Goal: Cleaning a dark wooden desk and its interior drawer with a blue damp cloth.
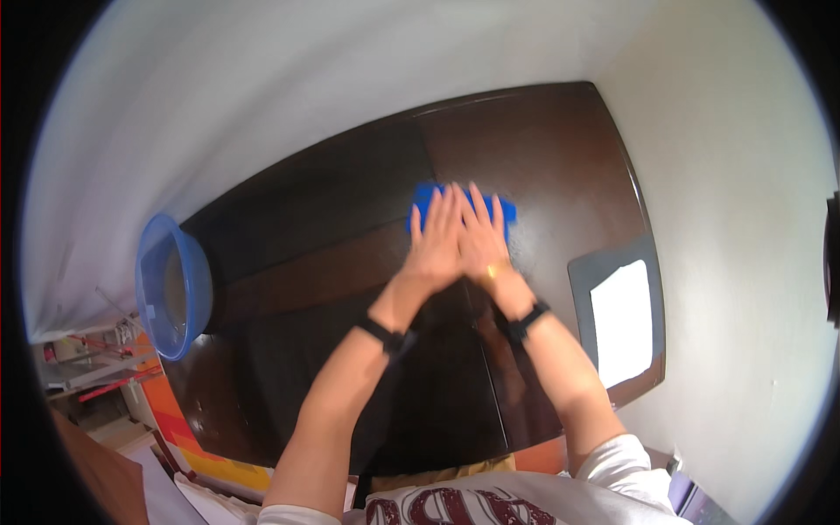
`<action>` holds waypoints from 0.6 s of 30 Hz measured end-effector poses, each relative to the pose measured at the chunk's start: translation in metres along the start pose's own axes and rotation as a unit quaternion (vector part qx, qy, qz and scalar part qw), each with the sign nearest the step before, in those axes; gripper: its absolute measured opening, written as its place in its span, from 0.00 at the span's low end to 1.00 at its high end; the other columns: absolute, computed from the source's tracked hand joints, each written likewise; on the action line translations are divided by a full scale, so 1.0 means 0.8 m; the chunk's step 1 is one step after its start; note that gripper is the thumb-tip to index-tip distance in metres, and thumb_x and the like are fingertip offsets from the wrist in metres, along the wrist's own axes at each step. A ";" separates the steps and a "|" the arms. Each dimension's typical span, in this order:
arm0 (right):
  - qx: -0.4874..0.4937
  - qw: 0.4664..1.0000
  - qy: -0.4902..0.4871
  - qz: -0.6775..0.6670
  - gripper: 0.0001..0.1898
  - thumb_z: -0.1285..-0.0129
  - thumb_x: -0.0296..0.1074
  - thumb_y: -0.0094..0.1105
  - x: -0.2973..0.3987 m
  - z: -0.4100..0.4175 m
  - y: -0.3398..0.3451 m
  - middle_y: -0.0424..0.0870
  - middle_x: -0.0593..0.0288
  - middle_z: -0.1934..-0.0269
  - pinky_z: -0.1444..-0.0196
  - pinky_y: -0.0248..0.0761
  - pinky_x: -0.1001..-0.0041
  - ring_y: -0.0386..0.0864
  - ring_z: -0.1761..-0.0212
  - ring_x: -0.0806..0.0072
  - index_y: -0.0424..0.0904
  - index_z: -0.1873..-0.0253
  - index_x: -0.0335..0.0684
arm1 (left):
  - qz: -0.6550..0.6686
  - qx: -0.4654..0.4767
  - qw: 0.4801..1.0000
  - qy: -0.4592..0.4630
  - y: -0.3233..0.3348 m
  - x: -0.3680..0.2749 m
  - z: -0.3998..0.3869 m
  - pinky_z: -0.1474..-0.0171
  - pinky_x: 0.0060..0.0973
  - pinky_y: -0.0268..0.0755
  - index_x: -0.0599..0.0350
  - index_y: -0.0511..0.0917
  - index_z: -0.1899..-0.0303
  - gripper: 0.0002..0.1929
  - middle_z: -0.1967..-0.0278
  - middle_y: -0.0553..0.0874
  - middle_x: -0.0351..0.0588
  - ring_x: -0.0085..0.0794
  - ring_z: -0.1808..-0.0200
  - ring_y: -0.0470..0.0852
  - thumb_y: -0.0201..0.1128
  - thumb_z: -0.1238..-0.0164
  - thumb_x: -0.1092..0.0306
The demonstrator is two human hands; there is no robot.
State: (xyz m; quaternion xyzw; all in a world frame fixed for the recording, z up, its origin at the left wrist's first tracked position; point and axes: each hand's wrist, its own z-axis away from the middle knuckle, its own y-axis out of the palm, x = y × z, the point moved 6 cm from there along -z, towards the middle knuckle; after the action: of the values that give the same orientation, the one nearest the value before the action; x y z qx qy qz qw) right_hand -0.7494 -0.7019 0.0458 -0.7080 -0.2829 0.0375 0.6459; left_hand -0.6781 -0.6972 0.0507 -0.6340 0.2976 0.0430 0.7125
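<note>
A blue cloth [425, 193] lies flat on the dark brown wooden table [315, 289]. Both palms press down on it, side by side and touching at the inner edges. My left hand [436, 236] covers its left part, fingers slightly spread and pointing away from me. Over its right part rests my right hand [482, 236], fingers spread, with a gold-coloured band at the wrist. Each forearm wears a black strap. The table's surface around the cloth looks shiny, with small wet-looking marks beside my right hand.
A translucent blue plastic basin [203, 282] stands at the table's left end. On the right end lies a white sheet [623, 321] over a dark grey mat [581, 282]. Pale walls border the far and right sides. A cluttered rack [98, 367] is beyond the left end.
</note>
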 end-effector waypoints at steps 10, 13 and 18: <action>0.028 0.999 0.000 -0.016 0.32 0.42 0.45 0.43 0.106 0.041 0.021 0.51 0.53 0.32 0.34 0.36 0.47 0.43 0.29 0.53 0.56 0.33 0.40 | -0.098 0.056 0.992 -0.049 -0.006 0.037 0.114 0.34 0.50 0.26 0.66 0.41 0.33 0.35 0.31 0.43 0.56 0.47 0.29 0.37 0.45 0.35 0.57; 0.101 0.993 -0.002 -0.059 0.33 0.44 0.47 0.43 0.150 0.147 0.028 0.53 0.52 0.32 0.34 0.38 0.47 0.45 0.29 0.54 0.57 0.34 0.40 | -0.029 0.149 0.984 -0.089 0.021 -0.006 0.223 0.35 0.53 0.24 0.71 0.38 0.34 0.50 0.32 0.41 0.61 0.53 0.30 0.36 0.62 0.50 0.54; 0.085 0.995 -0.010 -0.058 0.33 0.45 0.50 0.43 0.175 0.238 0.019 0.54 0.52 0.33 0.35 0.40 0.49 0.47 0.30 0.56 0.58 0.35 0.40 | -0.006 0.203 0.978 -0.046 0.040 -0.050 0.304 0.37 0.58 0.23 0.73 0.35 0.35 0.60 0.33 0.38 0.69 0.62 0.32 0.34 0.69 0.59 0.47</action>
State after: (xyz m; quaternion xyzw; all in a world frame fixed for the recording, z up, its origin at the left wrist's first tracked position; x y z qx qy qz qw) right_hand -0.7064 -0.4687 0.0444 -0.6328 -0.3256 0.0308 0.7018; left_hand -0.6352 -0.4528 0.0460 -0.4752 0.2638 0.0066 0.8394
